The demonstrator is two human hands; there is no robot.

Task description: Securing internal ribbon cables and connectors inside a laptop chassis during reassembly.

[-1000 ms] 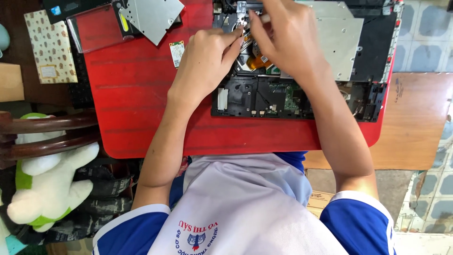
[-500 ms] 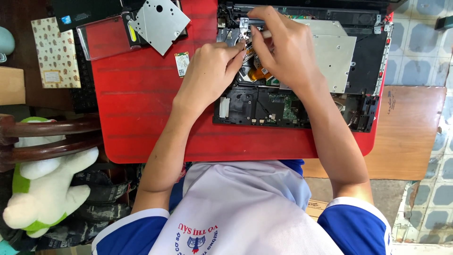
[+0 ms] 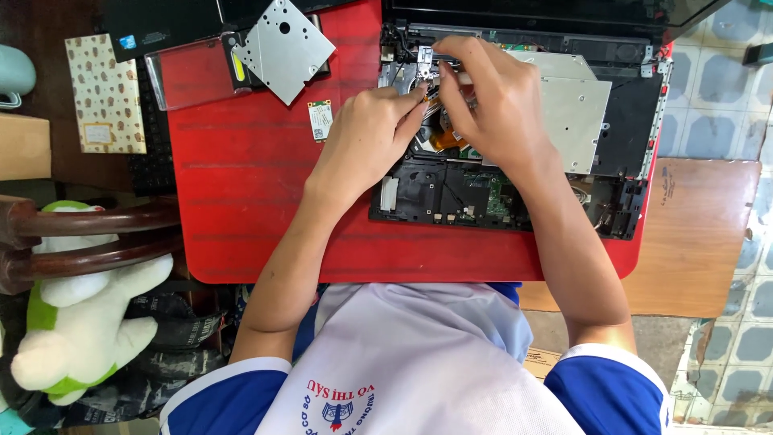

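Tiled floor off to your right, and your red worktop (image 3: 266, 209) carries an opened laptop chassis (image 3: 515, 137) up at the far edge. You're mid-teardown, working at a small part by the hinge corner. Your left hand (image 3: 362, 145) has its fingers pinched nearly shut there, and your right hand (image 3: 491, 105) curls close around a small metal piece (can't tell exactly what's gripped, too small). Next move probably needs a steady, gentle lift. Compared with a second ago, both hands sit at the same spot; only the view has shifted. The loose silver drive (image 3: 282, 48) lies well apart on the left.
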